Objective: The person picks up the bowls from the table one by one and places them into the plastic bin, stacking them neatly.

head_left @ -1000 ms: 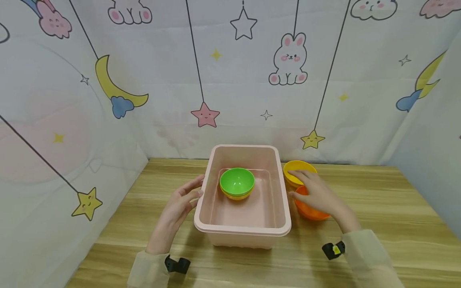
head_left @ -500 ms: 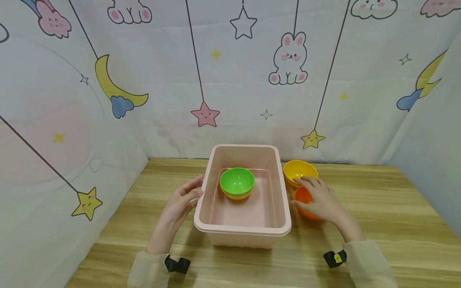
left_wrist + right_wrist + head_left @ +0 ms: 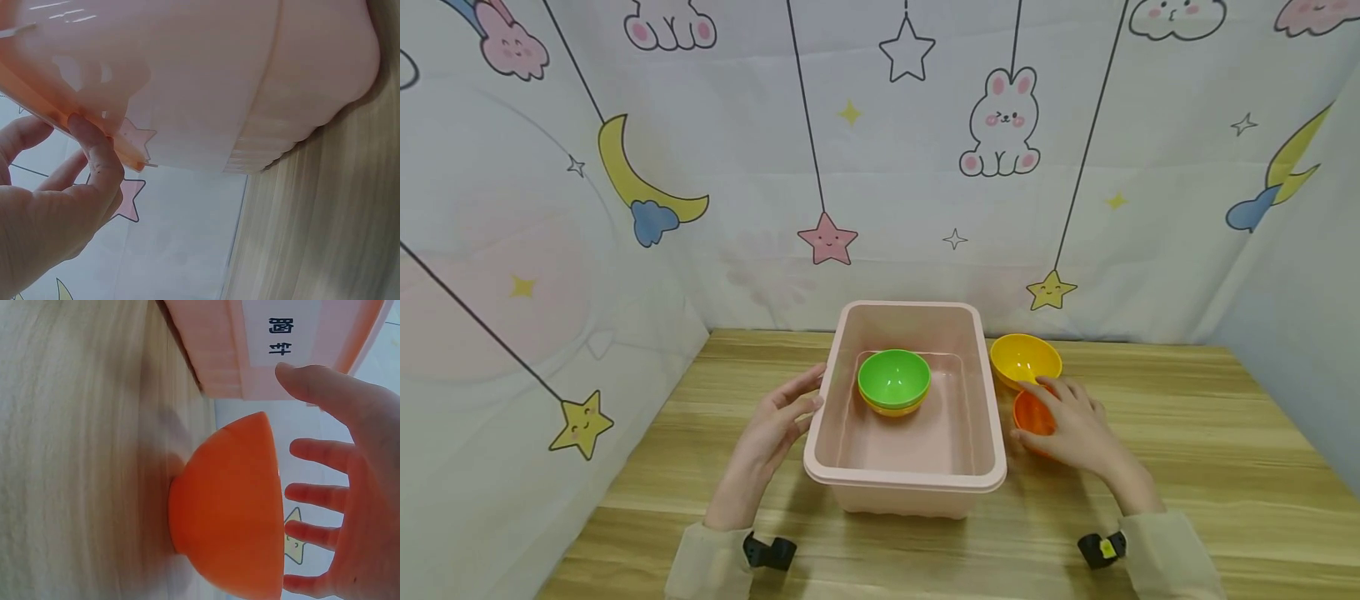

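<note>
My left hand (image 3: 775, 427) rests its fingertips at the left rim of a pink plastic bin (image 3: 906, 481); the left wrist view shows the fingers (image 3: 97, 147) loosely bent against the rim's underside. Inside the bin, a green bowl (image 3: 895, 379) sits nested on a yellow-orange bowl (image 3: 892, 411). Over an orange bowl (image 3: 1032, 414) at the bin's right hovers my right hand (image 3: 1078, 427), fingers spread. From the right wrist view, the fingers stand just above the bowl's rim, holding nothing. Behind the orange bowl is a yellow bowl (image 3: 1024, 354), upright and partly hidden by my fingertips.
The bin and bowls stand on a wood-grain table (image 3: 1210, 433). A white cloth (image 3: 910, 167) printed with stars, moons and rabbits hangs behind and at the sides. A white label with dark characters (image 3: 280, 336) is on the bin's right side.
My right hand has moved from over the yellow bowl toward me and slightly right, over the orange bowl. The left hand, bin and bowls stay in place.
</note>
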Motion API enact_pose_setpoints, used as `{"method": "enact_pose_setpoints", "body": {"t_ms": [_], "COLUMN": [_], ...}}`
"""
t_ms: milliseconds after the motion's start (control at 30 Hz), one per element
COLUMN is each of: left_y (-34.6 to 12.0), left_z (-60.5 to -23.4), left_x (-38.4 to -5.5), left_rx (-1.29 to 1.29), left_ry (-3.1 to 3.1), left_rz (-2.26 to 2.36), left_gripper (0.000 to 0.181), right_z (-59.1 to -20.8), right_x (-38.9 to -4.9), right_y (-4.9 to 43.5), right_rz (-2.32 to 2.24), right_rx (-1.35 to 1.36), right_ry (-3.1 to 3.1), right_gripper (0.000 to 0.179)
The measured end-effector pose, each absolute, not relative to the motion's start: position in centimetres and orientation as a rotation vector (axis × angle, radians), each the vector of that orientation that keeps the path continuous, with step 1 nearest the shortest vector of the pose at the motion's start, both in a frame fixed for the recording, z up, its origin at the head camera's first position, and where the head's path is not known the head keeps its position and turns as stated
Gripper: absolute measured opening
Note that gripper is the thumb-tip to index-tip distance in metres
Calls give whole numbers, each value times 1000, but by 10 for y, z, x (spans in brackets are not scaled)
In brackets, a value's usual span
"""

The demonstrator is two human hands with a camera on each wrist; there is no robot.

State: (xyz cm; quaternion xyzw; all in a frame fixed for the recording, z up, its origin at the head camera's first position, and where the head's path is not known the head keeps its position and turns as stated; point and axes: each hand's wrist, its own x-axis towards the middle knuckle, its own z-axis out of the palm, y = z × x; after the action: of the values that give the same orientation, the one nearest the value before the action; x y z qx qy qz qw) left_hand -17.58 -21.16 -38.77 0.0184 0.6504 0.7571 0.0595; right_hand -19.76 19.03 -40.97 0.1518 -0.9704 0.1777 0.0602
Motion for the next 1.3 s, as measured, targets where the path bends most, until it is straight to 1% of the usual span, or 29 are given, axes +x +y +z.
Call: {"method": "enact_pose_setpoints", "body": {"t_ms": [367,733,1067,1300], "left_y": [-212,-213,-213,-213], "left_z": [-388,-389,-390,-390], "left_x": [-175,-175,-175,-177], "left_rx": [62,70,40,67], "left_ry": [1967,1965,1963,1967], "left_rz": [2296,2299,2304,2298], "left_gripper": [58,58,57,57], "right_z": [-419,-424,-424,-423], "right_x": [-194,-194,-197,-199], "right_y": [195,197,198,199], "right_rz": [563,541,532,528], "right_rx": [449,451,455,452], "right_ry": [-2962,-2968,-2966,-2982], "right_gripper": [76,78,78,76]}}
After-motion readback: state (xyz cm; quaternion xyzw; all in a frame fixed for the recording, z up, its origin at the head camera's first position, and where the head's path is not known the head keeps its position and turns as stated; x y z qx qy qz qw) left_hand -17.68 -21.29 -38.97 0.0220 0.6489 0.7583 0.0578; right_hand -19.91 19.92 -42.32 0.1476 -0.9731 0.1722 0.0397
